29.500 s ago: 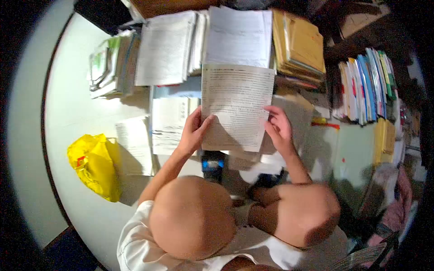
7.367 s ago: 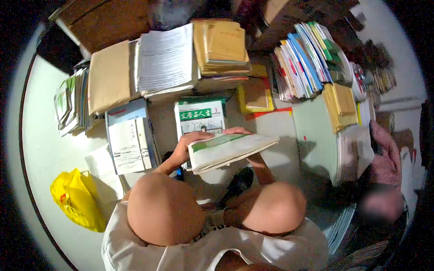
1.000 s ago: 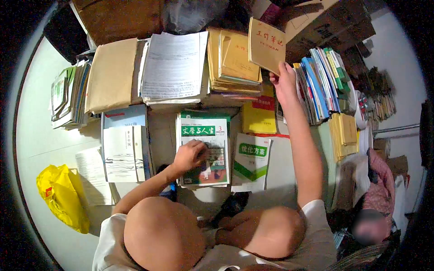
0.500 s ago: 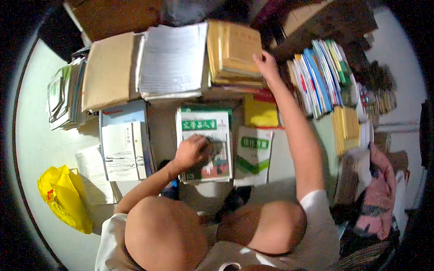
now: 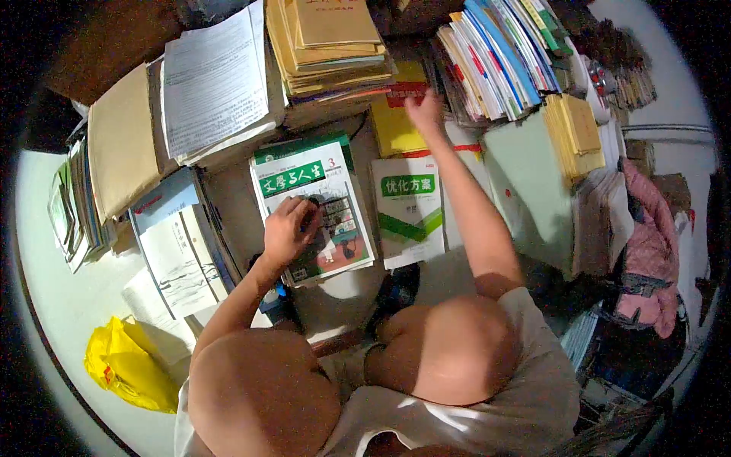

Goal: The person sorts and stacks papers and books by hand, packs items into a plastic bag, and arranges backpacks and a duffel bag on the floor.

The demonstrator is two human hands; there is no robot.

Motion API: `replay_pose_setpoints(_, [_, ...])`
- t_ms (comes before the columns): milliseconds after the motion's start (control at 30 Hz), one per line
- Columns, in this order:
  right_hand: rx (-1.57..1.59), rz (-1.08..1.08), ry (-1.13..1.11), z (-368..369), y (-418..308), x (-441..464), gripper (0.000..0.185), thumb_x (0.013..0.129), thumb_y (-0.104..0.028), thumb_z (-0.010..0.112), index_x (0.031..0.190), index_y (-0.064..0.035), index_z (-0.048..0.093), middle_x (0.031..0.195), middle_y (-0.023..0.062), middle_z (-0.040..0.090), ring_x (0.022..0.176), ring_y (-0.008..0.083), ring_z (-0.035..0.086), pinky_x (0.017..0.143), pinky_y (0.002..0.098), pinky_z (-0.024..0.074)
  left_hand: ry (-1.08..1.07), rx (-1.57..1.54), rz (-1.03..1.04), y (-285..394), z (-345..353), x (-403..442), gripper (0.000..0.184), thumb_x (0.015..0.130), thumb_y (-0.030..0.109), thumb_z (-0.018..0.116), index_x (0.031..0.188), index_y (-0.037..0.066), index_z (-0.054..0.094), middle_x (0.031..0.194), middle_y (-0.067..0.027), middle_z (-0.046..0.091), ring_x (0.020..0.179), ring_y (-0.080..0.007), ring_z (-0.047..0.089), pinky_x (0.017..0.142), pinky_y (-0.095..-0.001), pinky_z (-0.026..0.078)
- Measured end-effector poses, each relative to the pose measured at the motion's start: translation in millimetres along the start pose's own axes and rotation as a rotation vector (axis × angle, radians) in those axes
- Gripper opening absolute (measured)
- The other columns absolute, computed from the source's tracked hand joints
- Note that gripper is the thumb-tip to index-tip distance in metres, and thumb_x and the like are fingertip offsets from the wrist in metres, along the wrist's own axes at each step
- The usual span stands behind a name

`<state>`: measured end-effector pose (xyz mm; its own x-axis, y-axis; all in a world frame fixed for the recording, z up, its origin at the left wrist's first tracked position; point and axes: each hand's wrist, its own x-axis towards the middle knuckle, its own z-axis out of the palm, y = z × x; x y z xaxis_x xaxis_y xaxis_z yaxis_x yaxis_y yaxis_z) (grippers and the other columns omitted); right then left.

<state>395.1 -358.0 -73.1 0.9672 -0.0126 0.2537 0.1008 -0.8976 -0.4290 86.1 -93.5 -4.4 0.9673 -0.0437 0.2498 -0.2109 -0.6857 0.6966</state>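
Note:
My left hand (image 5: pixel 292 228) rests with curled fingers on a magazine (image 5: pixel 346 213) that has a green title band and tops a small pile. A dark patch shows at its fingertips; whether it is a held object or print, I cannot make out. Over a yellow and red book (image 5: pixel 396 135) is my right hand (image 5: pixel 426 116), thumb apart from the fingers, nothing visible in it. Whether it touches that book is unclear. Just below lies a white and green workbook (image 5: pixel 409 206). The stack of brown envelopes or booklets (image 5: pixel 335 27) stands up and left of my right hand.
Printed sheets (image 5: pixel 215 84) and a large brown envelope (image 5: pixel 122 145) lie at the back left. Upright books and folders (image 5: pixel 495 61) fill the back right. A pale book with a landscape drawing (image 5: pixel 179 259), a yellow plastic bag (image 5: pixel 129 365) and a pink cloth item (image 5: pixel 651 244) lie around me.
My right hand has left the corner of the brown stack and come nearer, over the yellow and red book. My left hand stays on the magazine. The view has shifted and tilted.

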Motion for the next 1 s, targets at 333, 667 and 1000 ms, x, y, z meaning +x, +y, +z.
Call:
replay_pose_setpoints(333, [-0.523, -0.059, -0.377, 41, -20, -98, 0.045, 0.095, -0.023, 0.038, 0.124, 0.0099, 0.05, 0.127, 0.0332, 0.049, 0.113, 0.0429, 0.053, 0.093, 0.0505, 0.0458, 0.035, 0.093, 0.042, 6, 6, 3, 0.012, 0.079, 0.012, 0.068, 0.084, 0.006, 0.059, 0.08, -0.0083, 0.059, 0.074, -0.0288, 0.057, 0.062, -0.0388, 0.049])
replay_pose_setpoints(667, [-0.554, -0.394, -0.583, 30, -9, -58, 0.027, 0.081, -0.019, 0.063, 0.1, -0.0005, 0.065, 0.088, 0.0216, 0.066, 0.086, 0.0366, 0.066, 0.072, 0.0455, 0.0543, 0.075, 0.102, 0.075, 5, 7, 4, 0.011, 0.079, 0.012, 0.067, 0.085, 0.006, 0.059, 0.08, -0.0095, 0.058, 0.074, -0.0301, 0.056, 0.061, -0.0399, 0.047])
replay_pose_setpoints(1000, [-0.479, -0.228, -0.494, 21, -16, -64, 0.04, 0.079, -0.028, 0.069, 0.106, -0.0008, 0.059, 0.108, 0.0226, 0.06, 0.089, 0.0374, 0.063, 0.076, 0.0446, 0.054, 0.018, 0.078, 0.023, 1, 10, 1, 0.014, 0.079, 0.014, 0.068, 0.087, 0.006, 0.059, 0.083, -0.0095, 0.058, 0.076, -0.0304, 0.056, 0.062, -0.0402, 0.048])
